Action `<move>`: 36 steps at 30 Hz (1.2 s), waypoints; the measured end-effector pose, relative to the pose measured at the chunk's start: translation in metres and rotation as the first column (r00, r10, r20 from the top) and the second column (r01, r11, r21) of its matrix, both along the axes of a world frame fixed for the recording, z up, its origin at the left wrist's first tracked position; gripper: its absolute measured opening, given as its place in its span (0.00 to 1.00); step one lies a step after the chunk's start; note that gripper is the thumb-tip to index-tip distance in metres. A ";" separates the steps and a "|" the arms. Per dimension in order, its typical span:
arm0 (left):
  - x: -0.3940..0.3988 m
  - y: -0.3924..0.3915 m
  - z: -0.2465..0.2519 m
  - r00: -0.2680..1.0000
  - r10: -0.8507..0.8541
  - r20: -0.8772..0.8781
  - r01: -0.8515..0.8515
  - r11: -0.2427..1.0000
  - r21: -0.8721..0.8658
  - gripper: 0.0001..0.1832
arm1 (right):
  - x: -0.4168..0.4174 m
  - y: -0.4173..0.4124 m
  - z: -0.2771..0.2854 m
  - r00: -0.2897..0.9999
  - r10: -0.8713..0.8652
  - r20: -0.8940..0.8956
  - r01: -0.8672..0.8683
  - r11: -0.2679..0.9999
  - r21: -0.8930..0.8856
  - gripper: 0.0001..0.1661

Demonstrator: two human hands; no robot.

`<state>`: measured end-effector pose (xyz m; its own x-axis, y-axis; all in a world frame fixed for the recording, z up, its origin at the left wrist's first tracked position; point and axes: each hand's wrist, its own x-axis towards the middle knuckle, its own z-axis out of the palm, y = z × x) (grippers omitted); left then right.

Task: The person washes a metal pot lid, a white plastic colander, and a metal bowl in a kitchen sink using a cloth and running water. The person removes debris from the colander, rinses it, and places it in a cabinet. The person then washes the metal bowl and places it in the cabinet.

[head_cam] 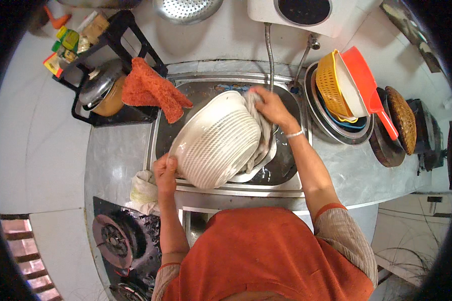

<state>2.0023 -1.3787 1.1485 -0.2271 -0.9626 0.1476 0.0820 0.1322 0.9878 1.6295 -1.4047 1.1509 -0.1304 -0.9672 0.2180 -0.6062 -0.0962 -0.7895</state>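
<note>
A white slotted plastic colander [218,146] is tilted on its side over the stainless steel sink [286,177]. My left hand [166,173] grips its rim at the lower left. At the colander's far right side, my right hand [273,107] holds a greyish-white cloth [253,99] bunched against it; this hand is slightly blurred. Below the cloth, partly hidden behind the colander, a white dish [245,177] rests in the sink. An orange terry cloth [150,88] hangs from the black rack over the sink's left edge.
On the left, the black rack [116,37] holds a lidded pot [107,99] and seasoning containers. A damp cloth [145,190] lies by the gas stove [116,240]. Stacked basins [310,109], a yellow basket [329,86] and a red-handled dipper [361,75] stand right of the sink.
</note>
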 end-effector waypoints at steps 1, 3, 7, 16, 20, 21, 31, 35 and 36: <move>0.010 -0.002 -0.005 0.999 0.029 -0.029 -0.029 0.999 0.029 0.15 | 0.000 0.011 -0.021 0.996 0.071 0.059 -0.075 0.995 0.064 0.26; 0.011 -0.004 -0.003 0.977 0.111 -0.183 -0.092 0.990 0.108 0.14 | 0.002 0.041 -0.030 0.975 0.210 -0.067 -0.177 0.927 0.331 0.24; 0.028 -0.027 -0.010 0.988 0.152 0.026 -0.146 0.976 -0.161 0.13 | 0.009 0.074 0.005 0.951 -0.098 0.293 0.028 0.972 0.234 0.19; -0.045 -0.056 0.055 0.901 -0.076 -0.427 0.194 0.951 0.241 0.21 | 0.034 0.070 0.102 0.643 -0.053 0.764 0.150 0.987 -0.058 0.27; -0.046 -0.089 -0.058 0.835 -0.050 -0.547 0.412 0.716 0.563 0.18 | 0.004 0.079 0.014 0.537 -0.416 0.734 0.205 0.908 0.365 0.20; -0.051 -0.083 -0.056 0.800 -0.074 -0.595 0.472 0.690 0.549 0.18 | -0.003 0.081 -0.006 0.472 -0.485 0.736 0.257 0.874 0.411 0.20; -0.042 -0.051 -0.085 0.920 0.149 -0.362 0.246 0.500 0.831 0.22 | 0.026 0.078 -0.075 0.411 -0.731 0.545 0.417 0.682 0.601 0.11; -0.043 -0.055 -0.047 0.878 -0.018 -0.479 0.300 0.800 0.519 0.22 | 0.052 0.075 -0.016 0.397 -0.440 0.806 0.498 0.840 0.213 0.11; -0.053 -0.057 -0.040 0.933 0.003 -0.361 0.223 0.781 0.583 0.20 | 0.036 0.075 -0.033 0.447 -0.384 0.808 0.537 0.838 0.101 0.11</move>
<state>1.9497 -1.4354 1.1086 -0.3847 -0.8450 -0.3714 0.3864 -0.5128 0.7666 1.6651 -1.3299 1.1180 -0.7334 -0.6755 -0.0760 0.2419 -0.1548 -0.9579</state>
